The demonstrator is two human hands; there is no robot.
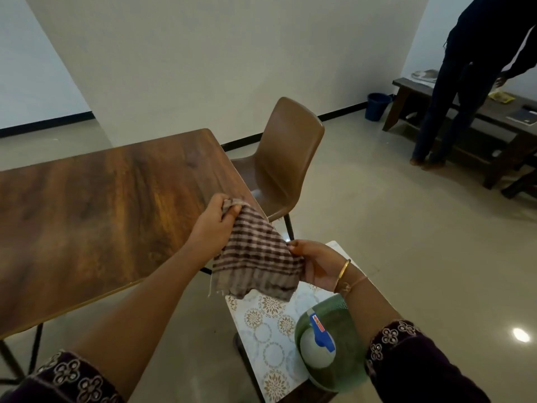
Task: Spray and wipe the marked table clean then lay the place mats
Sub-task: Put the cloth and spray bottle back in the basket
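Note:
A brown striped cloth [255, 254] hangs spread between both hands, just off the near right corner of the wooden table [96, 205]. My left hand [216, 222] pinches its upper corner over the table's edge. My right hand [315, 264] grips its right edge lower down. A white spray bottle with a blue trigger [318, 341] stands below my right forearm on a stack of green round place mats [340, 367]. These rest on a small patterned side table [267, 338].
A brown plastic chair [287, 158] stands at the table's right side. A person in dark clothes [470, 82] stands at a dark low bench [499, 123] at the back right, with a blue bucket [377, 106] beside it. Glossy tiled floor lies between.

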